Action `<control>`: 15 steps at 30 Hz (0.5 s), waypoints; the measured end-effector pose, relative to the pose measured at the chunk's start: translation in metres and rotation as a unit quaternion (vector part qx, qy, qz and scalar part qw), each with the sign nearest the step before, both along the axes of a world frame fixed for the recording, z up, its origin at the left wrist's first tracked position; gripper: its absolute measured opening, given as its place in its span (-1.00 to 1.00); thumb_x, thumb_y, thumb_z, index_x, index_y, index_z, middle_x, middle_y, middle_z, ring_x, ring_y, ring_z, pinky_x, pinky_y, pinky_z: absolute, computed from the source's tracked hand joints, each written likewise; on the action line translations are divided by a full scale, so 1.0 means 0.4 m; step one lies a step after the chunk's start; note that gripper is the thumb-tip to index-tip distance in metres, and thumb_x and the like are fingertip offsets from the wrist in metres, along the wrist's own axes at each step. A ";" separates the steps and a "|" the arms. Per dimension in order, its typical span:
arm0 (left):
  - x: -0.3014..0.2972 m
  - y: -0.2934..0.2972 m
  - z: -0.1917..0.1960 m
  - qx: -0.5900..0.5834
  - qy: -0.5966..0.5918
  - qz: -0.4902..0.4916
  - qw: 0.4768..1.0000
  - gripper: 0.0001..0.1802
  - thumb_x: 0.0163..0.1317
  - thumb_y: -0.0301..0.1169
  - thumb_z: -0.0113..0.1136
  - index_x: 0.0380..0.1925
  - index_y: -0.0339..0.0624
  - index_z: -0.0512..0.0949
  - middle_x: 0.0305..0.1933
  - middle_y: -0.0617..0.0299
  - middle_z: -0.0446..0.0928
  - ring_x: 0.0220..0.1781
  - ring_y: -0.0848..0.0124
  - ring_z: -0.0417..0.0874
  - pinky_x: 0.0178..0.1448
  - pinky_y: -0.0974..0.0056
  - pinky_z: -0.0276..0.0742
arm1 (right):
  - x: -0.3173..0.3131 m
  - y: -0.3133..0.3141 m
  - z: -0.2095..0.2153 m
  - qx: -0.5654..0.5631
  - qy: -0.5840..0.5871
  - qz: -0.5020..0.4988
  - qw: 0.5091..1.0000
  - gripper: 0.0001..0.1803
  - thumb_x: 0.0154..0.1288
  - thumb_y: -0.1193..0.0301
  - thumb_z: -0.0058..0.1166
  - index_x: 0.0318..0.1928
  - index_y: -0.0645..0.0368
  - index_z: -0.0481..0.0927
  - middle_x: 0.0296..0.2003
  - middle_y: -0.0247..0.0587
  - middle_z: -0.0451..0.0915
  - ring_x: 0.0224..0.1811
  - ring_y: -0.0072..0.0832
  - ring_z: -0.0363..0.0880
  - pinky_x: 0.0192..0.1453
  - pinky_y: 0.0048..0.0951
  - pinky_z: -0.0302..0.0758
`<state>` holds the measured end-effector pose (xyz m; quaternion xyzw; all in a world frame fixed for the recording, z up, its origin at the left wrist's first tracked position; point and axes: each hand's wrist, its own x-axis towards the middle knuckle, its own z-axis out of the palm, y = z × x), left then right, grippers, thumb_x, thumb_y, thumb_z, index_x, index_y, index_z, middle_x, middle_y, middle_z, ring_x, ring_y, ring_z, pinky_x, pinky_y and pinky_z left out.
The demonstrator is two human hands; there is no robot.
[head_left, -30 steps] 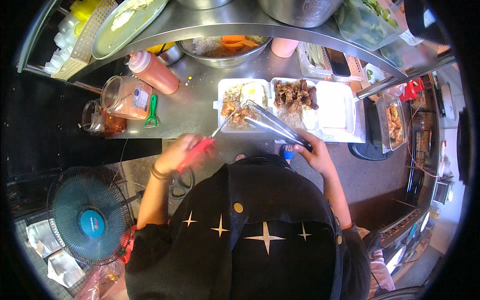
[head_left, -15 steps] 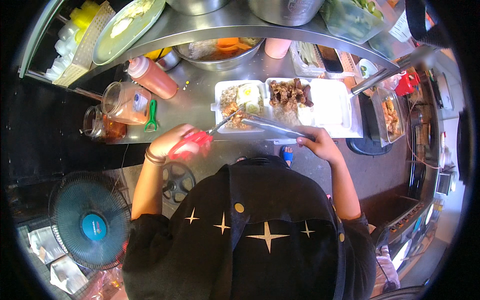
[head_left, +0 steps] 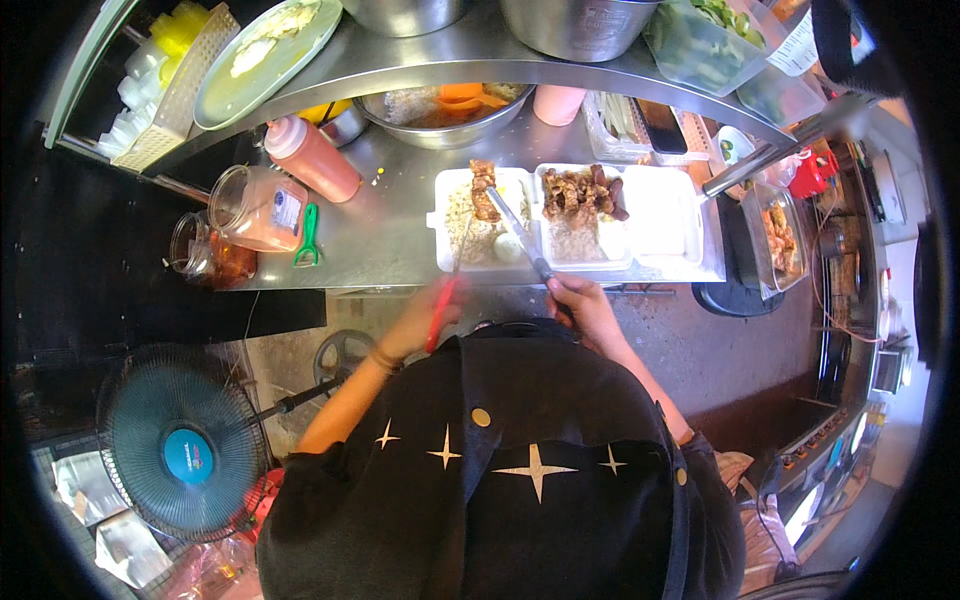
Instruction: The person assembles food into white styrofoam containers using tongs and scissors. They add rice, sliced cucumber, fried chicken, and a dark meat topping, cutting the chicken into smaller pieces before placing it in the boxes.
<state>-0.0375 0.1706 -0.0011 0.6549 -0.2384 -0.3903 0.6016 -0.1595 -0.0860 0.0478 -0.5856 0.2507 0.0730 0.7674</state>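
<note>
- Left hand (head_left: 415,325): grip wrapped around red-handled scissors (head_left: 439,315); blade opening cannot be told from here.
- Right hand (head_left: 582,310): grip closed around metal tongs (head_left: 515,228), tips apparently pinching the meat strip (head_left: 483,185).
- Meat strip: above the left foam box (head_left: 438,247), over rice (head_left: 458,203); apparently not yet cut up.
- Right foam box (head_left: 592,266): already filled with dark meat (head_left: 572,195); lid (head_left: 668,215) open.
</note>
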 end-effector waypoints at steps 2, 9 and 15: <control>-0.019 -0.037 0.011 -0.008 0.078 0.047 0.996 -0.48 0.12 -0.43 0.05 0.13 -0.30 0.31 0.05 0.18 0.44 -0.02 0.35 0.54 -0.02 0.34 0.44 | 0.009 0.031 -0.027 0.043 0.004 -0.003 0.999 -0.74 0.37 0.31 -0.01 -0.10 0.23 0.57 -0.60 -0.39 0.46 -0.68 -0.71 0.24 -0.62 -0.67 0.12; -0.027 -0.054 -0.001 0.004 0.056 0.070 0.996 -0.54 0.11 -0.49 -0.04 0.07 -0.32 0.34 0.04 0.16 0.46 -0.11 0.39 0.58 -0.16 0.40 0.46 | 0.019 0.065 -0.014 0.077 0.038 -0.003 0.996 -0.75 0.36 0.30 0.01 -0.12 0.21 0.58 -0.59 -0.41 0.46 -0.67 -0.72 0.25 -0.61 -0.67 0.13; -0.029 -0.084 0.026 0.045 0.091 0.088 0.991 -0.66 0.12 -0.50 -0.04 -0.06 -0.33 0.39 -0.18 0.15 0.56 -0.46 0.44 0.59 -0.42 0.41 0.48 | 0.015 0.082 -0.015 0.007 0.039 0.011 0.999 -0.74 0.36 0.26 0.00 -0.17 0.19 0.58 -0.58 -0.45 0.45 -0.66 -0.74 0.26 -0.59 -0.68 0.14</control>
